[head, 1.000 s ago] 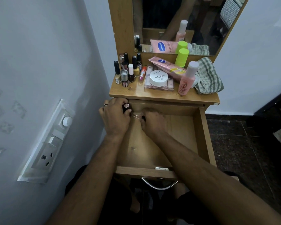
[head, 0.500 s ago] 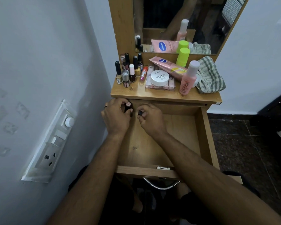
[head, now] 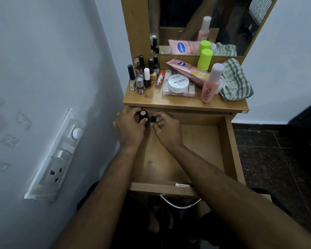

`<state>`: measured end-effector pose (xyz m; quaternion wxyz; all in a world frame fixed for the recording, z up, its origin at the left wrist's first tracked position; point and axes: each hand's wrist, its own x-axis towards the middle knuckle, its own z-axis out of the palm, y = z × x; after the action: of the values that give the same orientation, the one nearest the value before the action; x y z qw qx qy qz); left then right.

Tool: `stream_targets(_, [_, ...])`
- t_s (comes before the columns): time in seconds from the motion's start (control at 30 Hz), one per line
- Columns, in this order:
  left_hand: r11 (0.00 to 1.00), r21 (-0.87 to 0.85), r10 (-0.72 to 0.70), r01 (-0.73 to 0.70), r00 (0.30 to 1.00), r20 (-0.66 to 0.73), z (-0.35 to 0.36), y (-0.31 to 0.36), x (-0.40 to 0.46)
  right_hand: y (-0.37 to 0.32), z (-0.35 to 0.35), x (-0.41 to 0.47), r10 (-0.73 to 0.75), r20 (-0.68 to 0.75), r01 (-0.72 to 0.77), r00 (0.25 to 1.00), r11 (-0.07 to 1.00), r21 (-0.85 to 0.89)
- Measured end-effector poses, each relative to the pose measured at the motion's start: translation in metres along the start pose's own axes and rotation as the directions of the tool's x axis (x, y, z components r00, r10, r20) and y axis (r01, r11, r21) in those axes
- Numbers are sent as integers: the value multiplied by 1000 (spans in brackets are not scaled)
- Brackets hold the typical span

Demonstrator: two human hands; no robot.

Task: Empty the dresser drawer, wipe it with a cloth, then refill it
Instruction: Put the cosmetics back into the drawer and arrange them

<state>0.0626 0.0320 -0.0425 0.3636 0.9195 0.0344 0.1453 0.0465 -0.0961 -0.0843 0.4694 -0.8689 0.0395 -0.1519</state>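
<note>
Both hands work at the back left corner of the open drawer (head: 224, 151), whose floor otherwise looks bare. The left hand (head: 128, 127) has its grip clamped on a dark bottle (head: 143, 118); the right hand (head: 166, 129) pinches a small black cap (head: 153, 119) just beside it. These look like the last items, so lift both clear together, keep the bottle upright, and set them on the bench's (head: 169, 103) front left edge by the other polishes (head: 142, 76). The cloth (head: 235, 81) waits at the right edge.

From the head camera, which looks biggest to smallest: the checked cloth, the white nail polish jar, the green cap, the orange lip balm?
1. Checked cloth
2. White jar
3. Green cap, close to the jar and farther back, so unsure
4. Lip balm
</note>
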Motion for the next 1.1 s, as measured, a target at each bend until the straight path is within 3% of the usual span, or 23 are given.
stream_targets(0.73, [999, -7, 38, -38, 999, -1, -3, -2, -10, 0, -11, -10, 30, -33, -33, 999, 995, -92])
stream_targets(0.87, [999, -15, 40, -41, 998, -52, -7, 3, -11, -10, -23, -13, -56, -133, 37, 989, 989, -145])
stream_targets(1.0, [985, -147, 73, -94, 987, -141, -17, 6, -12, -32, -35, -6, -185, -210, 159, 960, 978, -135])
stream_targets(1.1, [976, -209, 14, -55, 981, -195, -21, 13, -4, -53, -46, 15, -212, -241, 188, 947, 975, -120])
